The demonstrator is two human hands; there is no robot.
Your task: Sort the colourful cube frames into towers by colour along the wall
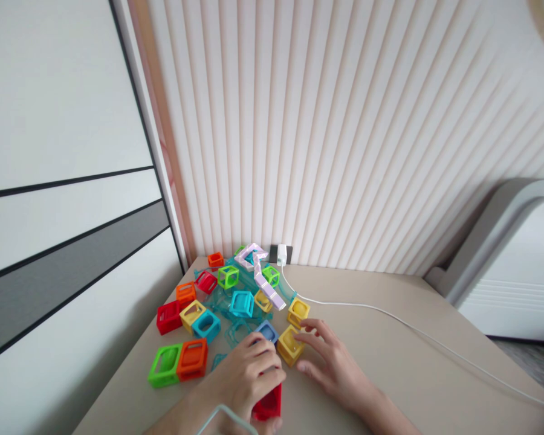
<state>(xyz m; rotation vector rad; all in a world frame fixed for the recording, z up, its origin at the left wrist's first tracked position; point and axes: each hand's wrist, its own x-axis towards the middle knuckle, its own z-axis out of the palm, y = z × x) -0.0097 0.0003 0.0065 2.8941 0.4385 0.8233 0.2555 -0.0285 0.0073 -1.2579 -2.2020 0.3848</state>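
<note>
My left hand (249, 374) is wrapped over a red hollow cube block (271, 403), with its thumb low on the near side. A blue cube block (267, 330) shows just beyond those fingers, partly hidden by them. To the right, my right hand (330, 362) has its fingers apart, with the fingertips at the right edge of a yellow cube block (291, 346); whether they touch it I cannot tell. Another yellow cube block (298, 310) sits behind that one. A green block (165, 366) and an orange block (193, 359) stand side by side left of my left hand.
Several more coloured blocks, such as a light-blue one (242, 304), lie around teal see-through pieces (217, 302). A lilac segmented chain (265, 283) rests over them. A white cable (367, 306) runs from a charger (281, 254) across the table (390, 350).
</note>
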